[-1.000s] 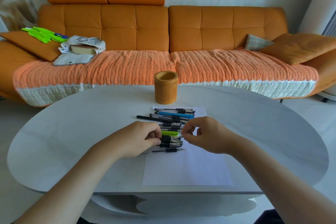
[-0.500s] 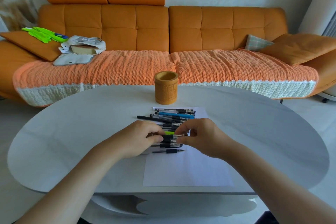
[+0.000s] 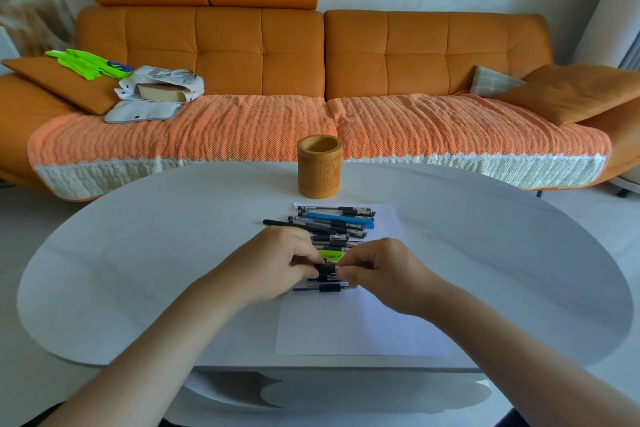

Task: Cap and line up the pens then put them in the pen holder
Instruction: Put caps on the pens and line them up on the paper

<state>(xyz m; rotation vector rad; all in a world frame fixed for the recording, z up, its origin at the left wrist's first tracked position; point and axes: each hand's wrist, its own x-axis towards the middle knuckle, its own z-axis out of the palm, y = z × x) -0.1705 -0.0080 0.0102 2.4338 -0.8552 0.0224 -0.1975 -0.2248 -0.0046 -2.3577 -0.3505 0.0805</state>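
Note:
Several pens [image 3: 334,224], mostly black with one blue, lie in a row on a white sheet of paper [image 3: 360,322]. A green marker [image 3: 330,254] shows between my hands. My left hand [image 3: 277,265] and my right hand [image 3: 377,272] meet over the near end of the row, both pinching a black pen [image 3: 325,270] from opposite ends. One uncapped black pen [image 3: 322,288] lies just in front of them. The round wooden pen holder [image 3: 319,166] stands empty behind the pens.
The white oval table [image 3: 138,270] carries the paper. Behind it stretches an orange sofa [image 3: 311,55] with a bag and book [image 3: 161,88], green gloves [image 3: 86,62] and cushions [image 3: 568,90].
My right hand has moved left toward my left hand until the fingertips meet on the black pen. My left hand has stayed almost in place.

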